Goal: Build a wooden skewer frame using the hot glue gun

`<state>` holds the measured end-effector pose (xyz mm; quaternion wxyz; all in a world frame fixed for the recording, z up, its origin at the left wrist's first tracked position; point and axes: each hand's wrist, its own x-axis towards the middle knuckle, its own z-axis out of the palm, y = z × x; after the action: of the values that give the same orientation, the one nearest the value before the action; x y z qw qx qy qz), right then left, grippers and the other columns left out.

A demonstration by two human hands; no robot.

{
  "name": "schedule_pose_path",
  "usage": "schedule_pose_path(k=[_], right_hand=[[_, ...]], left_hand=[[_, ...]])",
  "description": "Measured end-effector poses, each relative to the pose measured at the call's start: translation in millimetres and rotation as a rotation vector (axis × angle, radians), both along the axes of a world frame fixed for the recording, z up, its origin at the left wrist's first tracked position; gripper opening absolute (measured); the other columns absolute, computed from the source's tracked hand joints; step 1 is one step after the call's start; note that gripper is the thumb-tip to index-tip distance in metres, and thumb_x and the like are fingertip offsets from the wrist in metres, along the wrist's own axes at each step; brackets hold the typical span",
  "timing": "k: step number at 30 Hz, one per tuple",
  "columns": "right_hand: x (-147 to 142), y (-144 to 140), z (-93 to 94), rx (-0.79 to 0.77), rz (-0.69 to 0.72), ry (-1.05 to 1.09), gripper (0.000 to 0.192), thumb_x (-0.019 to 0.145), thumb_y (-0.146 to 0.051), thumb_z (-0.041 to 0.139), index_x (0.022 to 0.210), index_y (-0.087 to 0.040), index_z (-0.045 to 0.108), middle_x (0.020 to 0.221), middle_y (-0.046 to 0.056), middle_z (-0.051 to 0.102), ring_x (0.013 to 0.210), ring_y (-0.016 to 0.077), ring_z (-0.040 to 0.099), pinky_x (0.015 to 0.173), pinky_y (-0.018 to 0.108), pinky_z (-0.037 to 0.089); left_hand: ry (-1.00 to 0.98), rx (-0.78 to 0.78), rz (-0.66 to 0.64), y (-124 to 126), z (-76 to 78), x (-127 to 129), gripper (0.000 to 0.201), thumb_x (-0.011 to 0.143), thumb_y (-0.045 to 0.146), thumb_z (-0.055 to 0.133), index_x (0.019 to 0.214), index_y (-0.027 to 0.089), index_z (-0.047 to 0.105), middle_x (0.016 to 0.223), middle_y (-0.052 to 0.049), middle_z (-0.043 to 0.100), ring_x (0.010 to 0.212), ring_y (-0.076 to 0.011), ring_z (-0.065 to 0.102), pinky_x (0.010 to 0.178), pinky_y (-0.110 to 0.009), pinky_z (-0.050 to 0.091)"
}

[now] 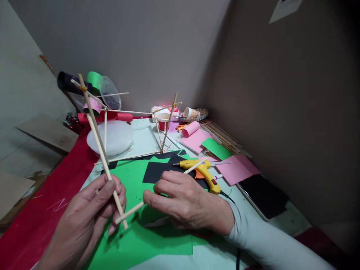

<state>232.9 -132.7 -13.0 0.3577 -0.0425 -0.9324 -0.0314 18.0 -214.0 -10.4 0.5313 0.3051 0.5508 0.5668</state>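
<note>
A frame of thin wooden sticks (97, 138), with yellowish lumps at some joints, stands tilted over the table. My left hand (87, 210) pinches one of its long sticks near the lower end. In my right hand (184, 200) is a loose wooden stick (133, 211), held between thumb and fingers. The near end of that stick crosses the frame's lower tip; whether they touch, I cannot tell. Just beyond my right hand lies a yellow glue gun (209, 174), its nozzle pointing left. Green paper (140, 243) and a black paper piece (154, 172) lie beneath my hands.
At the back are a white round lid (109, 138), a red cup (163, 122) and a tipped paper cup (191, 113). Pink paper (237, 168), wooden strips (225, 135) and a dark tablet-like slab (261, 195) line the right, beside the wall.
</note>
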Motion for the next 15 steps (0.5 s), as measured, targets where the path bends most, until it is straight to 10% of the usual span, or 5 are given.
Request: schedule_pose_path(k=[15], right_hand=[[2,-1,-0.1,0.006,-0.002,-0.011,0.036,0.108,-0.013,0.034,0.109,-0.005,0.069,0.075,0.006,0.059,0.070,0.0184,0.041,0.065,0.033,0.037]], left_hand=[[0.002,0.037,-0.056,2,17.7,9,0.032,0.083,0.042,0.079,0.074,0.019,0.058,0.061,0.004,0.055,0.046,-0.0083,0.049,0.037,-0.015,0.043]])
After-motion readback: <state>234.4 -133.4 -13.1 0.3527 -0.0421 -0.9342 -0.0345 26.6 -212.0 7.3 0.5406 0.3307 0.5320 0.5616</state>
